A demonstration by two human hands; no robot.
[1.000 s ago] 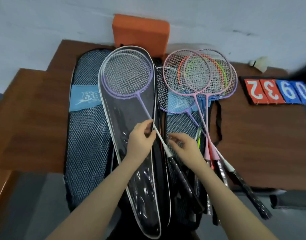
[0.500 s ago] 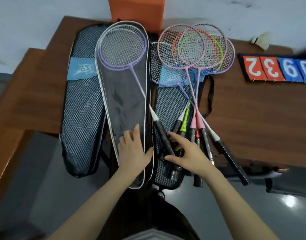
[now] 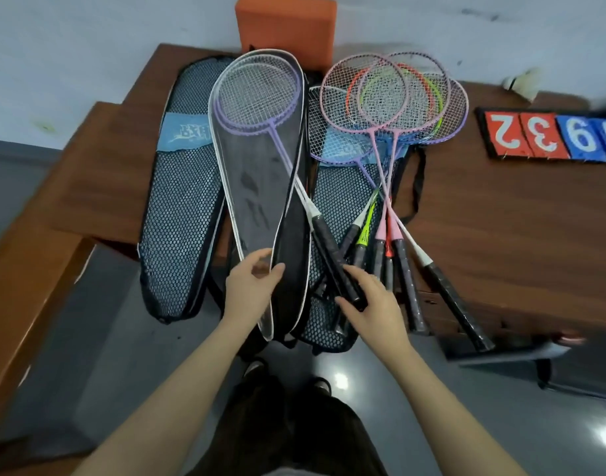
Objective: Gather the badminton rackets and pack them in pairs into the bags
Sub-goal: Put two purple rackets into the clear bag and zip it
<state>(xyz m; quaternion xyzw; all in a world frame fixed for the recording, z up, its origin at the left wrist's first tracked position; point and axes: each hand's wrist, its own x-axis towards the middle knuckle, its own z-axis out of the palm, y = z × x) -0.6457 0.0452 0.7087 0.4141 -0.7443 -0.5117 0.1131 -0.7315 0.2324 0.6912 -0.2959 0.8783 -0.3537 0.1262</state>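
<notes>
My left hand (image 3: 252, 290) pinches the white-piped edge of the clear-fronted bag (image 3: 260, 187) near its narrow lower end, thumb on top and fingers curled under the flap. My right hand (image 3: 370, 304) rests on the black grips of the purple pair (image 3: 260, 94), fingers bent around their butt ends; how firm that grip is I cannot tell. The purple heads already sit in the wide top of that bag, with the shafts crossing its right edge so the handles lie outside.

To finish this well, I judge I should lift the flap wider with my left hand and swing both handles leftward together, keeping them stacked so neither catches on the piping.

The loose rackets (image 3: 391, 97), pink, orange, yellow-green and purple, fan over a mesh bag (image 3: 332, 207) just to the right. Another mesh bag (image 3: 178, 218) lies left on the wooden table (image 3: 518, 218).
</notes>
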